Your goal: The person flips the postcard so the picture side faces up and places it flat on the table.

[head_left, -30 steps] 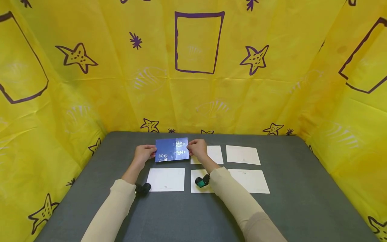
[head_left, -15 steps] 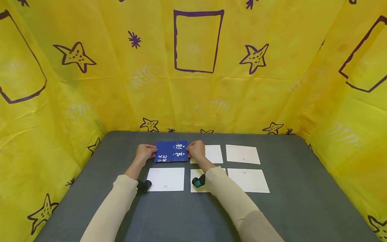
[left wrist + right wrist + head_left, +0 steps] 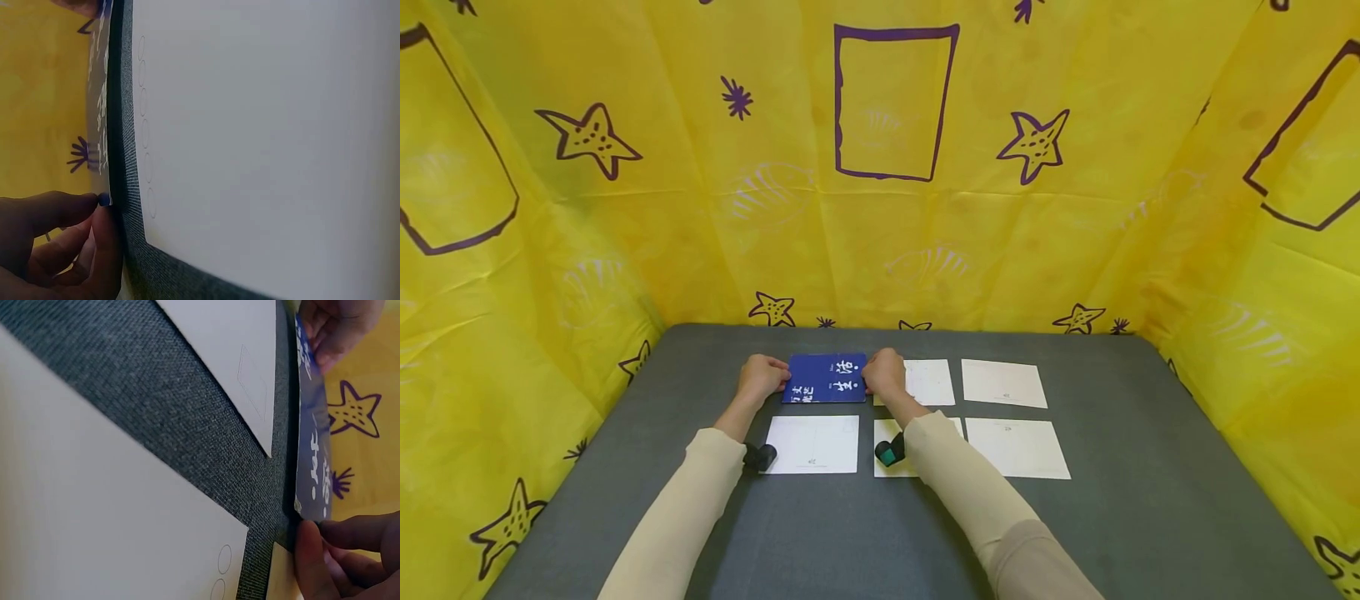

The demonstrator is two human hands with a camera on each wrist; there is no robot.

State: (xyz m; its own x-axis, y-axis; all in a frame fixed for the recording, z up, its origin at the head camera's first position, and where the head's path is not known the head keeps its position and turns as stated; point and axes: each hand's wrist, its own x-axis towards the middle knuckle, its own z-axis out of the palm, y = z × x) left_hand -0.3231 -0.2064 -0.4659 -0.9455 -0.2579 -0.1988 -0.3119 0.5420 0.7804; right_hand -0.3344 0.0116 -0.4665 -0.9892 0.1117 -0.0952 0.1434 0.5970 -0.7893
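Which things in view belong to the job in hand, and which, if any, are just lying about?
In the job:
blue postcard, held at both ends
left hand and right hand, pinching it
probably the five white-side-up postcards lying near it

Surroundings, seemingly not worked on:
yellow starfish-print cloth
dark grey table, just the support
wrist cameras, worn

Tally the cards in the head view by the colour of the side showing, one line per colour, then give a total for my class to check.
Blue card with white lettering: 1
White postcards: 5
Total: 6
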